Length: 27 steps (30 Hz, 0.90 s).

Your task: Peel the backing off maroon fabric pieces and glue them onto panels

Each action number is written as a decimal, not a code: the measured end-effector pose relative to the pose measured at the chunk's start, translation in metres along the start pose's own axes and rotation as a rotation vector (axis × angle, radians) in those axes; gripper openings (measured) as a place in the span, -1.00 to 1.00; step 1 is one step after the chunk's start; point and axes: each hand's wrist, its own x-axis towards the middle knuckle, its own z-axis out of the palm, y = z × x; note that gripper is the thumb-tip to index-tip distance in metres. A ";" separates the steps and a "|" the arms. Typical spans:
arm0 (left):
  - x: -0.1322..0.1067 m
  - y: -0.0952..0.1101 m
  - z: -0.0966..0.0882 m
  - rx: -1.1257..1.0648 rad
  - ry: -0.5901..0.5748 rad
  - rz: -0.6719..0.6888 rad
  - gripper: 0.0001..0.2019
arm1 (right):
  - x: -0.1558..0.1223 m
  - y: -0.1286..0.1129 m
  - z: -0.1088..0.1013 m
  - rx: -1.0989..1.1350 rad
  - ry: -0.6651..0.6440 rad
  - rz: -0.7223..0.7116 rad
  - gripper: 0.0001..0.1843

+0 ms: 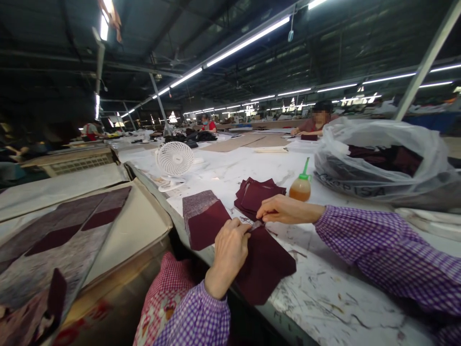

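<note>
A maroon fabric piece (266,264) with cut-off corners lies at the table's front edge, partly hanging over it. My left hand (230,247) is closed on its upper left edge, with the fingertips hidden behind the knuckles. Opposite, my right hand (281,209) pinches the top edge, where a small greyish strip shows between the two hands. Just behind sits a stack of maroon fabric pieces (252,194). To the left of my left hand lies another maroon piece (209,223) with a speckled grey upper part.
A squeeze bottle (299,188) with a green nozzle and amber liquid stands beyond my right wrist. Farther right is a clear plastic bag (382,178) of dark cloth. A white fan (175,158) stands behind. Fabric sheets (65,238) cover the left surface. A co-worker (317,122) sits across.
</note>
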 end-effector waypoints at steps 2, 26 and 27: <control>0.000 0.000 0.000 -0.005 -0.004 0.001 -0.76 | 0.001 -0.002 0.001 -0.011 -0.011 -0.034 -0.72; 0.001 -0.010 -0.001 -0.215 0.047 0.011 -0.80 | 0.001 -0.001 0.023 -0.244 0.052 -0.040 -0.85; 0.001 -0.010 0.000 -0.214 0.054 0.008 -0.79 | 0.001 0.000 0.024 -0.278 0.062 -0.064 -0.84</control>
